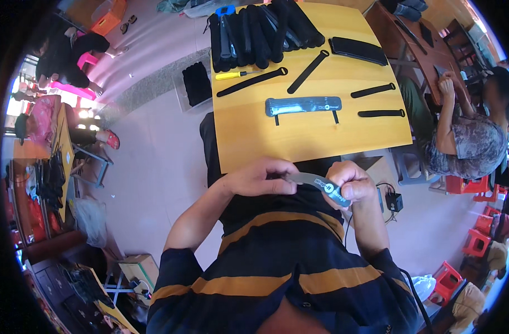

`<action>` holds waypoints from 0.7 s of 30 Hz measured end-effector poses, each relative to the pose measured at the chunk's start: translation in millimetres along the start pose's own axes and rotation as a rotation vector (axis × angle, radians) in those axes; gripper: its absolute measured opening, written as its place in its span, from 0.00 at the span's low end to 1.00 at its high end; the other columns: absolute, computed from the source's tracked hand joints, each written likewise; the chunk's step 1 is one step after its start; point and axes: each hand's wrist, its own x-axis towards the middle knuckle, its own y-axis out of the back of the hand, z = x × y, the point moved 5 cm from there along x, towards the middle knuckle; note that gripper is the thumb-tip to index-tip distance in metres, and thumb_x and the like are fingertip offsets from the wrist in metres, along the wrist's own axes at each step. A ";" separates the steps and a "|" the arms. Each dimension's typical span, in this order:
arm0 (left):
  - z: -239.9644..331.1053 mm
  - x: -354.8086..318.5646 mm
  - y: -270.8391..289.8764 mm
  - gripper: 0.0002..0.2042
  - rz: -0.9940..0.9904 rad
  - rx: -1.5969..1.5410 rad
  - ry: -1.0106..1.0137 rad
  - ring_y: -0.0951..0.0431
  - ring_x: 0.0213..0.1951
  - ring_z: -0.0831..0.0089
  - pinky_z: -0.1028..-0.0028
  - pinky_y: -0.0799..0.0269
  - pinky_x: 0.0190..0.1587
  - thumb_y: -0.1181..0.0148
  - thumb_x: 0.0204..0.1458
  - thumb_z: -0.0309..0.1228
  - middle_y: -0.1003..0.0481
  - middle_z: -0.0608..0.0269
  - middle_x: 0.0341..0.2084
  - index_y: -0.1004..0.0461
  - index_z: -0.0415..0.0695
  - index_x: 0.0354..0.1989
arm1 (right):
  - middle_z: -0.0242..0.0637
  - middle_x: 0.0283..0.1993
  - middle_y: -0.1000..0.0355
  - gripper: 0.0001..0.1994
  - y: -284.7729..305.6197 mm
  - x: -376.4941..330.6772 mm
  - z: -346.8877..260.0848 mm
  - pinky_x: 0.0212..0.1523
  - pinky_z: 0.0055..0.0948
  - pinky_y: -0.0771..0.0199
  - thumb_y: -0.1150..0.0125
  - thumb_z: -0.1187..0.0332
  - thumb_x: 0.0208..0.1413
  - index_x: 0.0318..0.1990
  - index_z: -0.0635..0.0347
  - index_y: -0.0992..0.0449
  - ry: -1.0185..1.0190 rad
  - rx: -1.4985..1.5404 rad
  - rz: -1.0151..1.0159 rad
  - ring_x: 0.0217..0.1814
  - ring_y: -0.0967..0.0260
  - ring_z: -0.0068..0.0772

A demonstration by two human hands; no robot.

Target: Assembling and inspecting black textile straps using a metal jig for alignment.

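- The left hand (pixel 261 177) is closed at thumb and finger on the left end of a grey, curved, flat strip with white print (pixel 313 181).
- The right hand (pixel 352 181) is clamped on its right end.
- The strip is held between the person's torso and the near edge of a yellow, wood-grained counter (pixel 254 136).
- On the counter lie a glossy, blue-grey, long flat strip (pixel 303 104), 4 loose black straps with looped ends (pixel 308 71) and 1 yellow-handled screwdriver (pixel 228 75).
- Black straps are heaped (pixel 260 36) at the far side.
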 end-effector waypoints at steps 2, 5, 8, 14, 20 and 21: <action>-5.6 -7.2 5.9 0.08 0.111 -0.150 0.083 0.28 0.30 0.85 0.82 0.31 0.35 0.35 0.61 0.30 0.24 0.70 0.29 0.22 0.40 0.44 | 0.35 0.17 0.30 0.23 2.0 -4.5 -1.8 0.15 0.23 0.42 0.41 0.55 0.66 0.25 0.67 0.24 0.001 0.008 0.002 0.13 0.37 0.21; -3.9 -24.4 22.9 0.07 0.234 -0.239 0.195 0.29 0.27 0.86 0.83 0.33 0.31 0.35 0.61 0.29 0.26 0.71 0.27 0.22 0.40 0.42 | 0.32 0.18 0.32 0.23 14.1 -15.2 -4.1 0.19 0.23 0.39 0.39 0.56 0.65 0.23 0.67 0.26 -0.050 -0.072 0.145 0.17 0.35 0.21; 8.2 -30.2 33.0 0.10 0.221 -0.187 0.169 0.30 0.26 0.86 0.83 0.34 0.30 0.36 0.60 0.27 0.26 0.70 0.27 0.22 0.39 0.48 | 0.31 0.19 0.32 0.22 22.1 -23.9 -15.4 0.22 0.22 0.37 0.38 0.56 0.64 0.22 0.64 0.28 -0.189 -0.168 0.193 0.20 0.34 0.20; 1.1 -32.6 40.2 0.13 0.339 -0.470 0.196 0.29 0.26 0.84 0.83 0.31 0.31 0.44 0.66 0.33 0.27 0.69 0.27 0.24 0.40 0.54 | 0.29 0.17 0.35 0.22 36.3 -16.5 -23.9 0.22 0.23 0.40 0.40 0.57 0.65 0.20 0.60 0.31 -0.311 -0.468 0.029 0.20 0.36 0.17; 8.3 -30.8 53.0 0.11 0.549 -0.221 0.224 0.26 0.29 0.84 0.82 0.27 0.34 0.40 0.64 0.29 0.24 0.69 0.30 0.22 0.39 0.51 | 0.25 0.17 0.38 0.18 42.0 -19.4 -22.4 0.22 0.21 0.42 0.38 0.65 0.62 0.20 0.59 0.34 -0.358 -0.744 0.081 0.21 0.41 0.13; 11.9 -30.6 50.5 0.11 0.549 -0.215 0.224 0.26 0.29 0.84 0.82 0.27 0.34 0.40 0.64 0.29 0.24 0.69 0.30 0.22 0.39 0.51 | 0.23 0.18 0.38 0.15 42.8 -23.1 -20.2 0.23 0.21 0.43 0.37 0.69 0.60 0.21 0.59 0.33 -0.357 -0.720 0.171 0.21 0.42 0.12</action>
